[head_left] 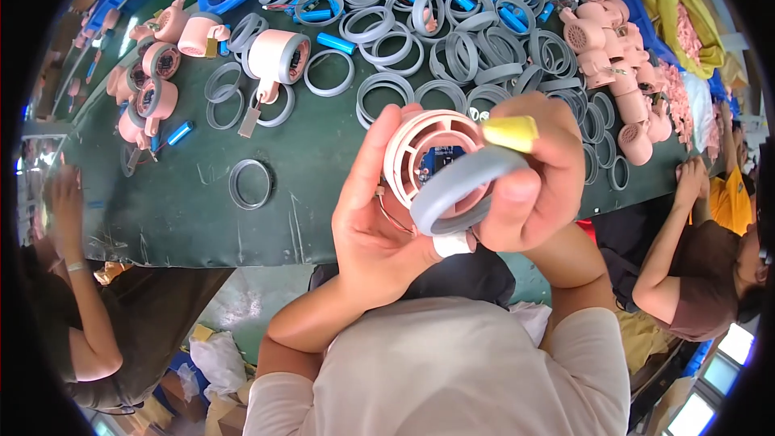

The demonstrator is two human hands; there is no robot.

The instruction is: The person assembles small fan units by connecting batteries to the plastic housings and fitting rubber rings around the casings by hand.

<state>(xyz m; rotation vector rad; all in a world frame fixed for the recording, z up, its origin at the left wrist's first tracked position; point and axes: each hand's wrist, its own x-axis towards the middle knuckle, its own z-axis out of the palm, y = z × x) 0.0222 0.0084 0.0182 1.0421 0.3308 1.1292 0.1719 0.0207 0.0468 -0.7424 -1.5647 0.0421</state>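
Observation:
My left hand (360,230) is wrapped round a pink round plastic fan housing (399,163), its open end facing up. Spokes and a blue circuit board (436,163) show inside it, and a thin wire hangs by my left fingers. White tape (452,244) covers the left thumb tip. Between thumb and fingers, my right hand (553,165) grips a grey plastic ring (452,186), tilted over the housing's opening. Yellow tape (510,134) wraps a right fingertip. Whether ring and housing touch, I cannot tell.
Many loose grey rings (387,48) and blue cylindrical batteries (336,43) heap at the back of the green table (315,186). Pink housings stand at left (157,101) and right (634,105). A single ring (251,184) lies front left. Other people sit at left (85,331) and right (694,274).

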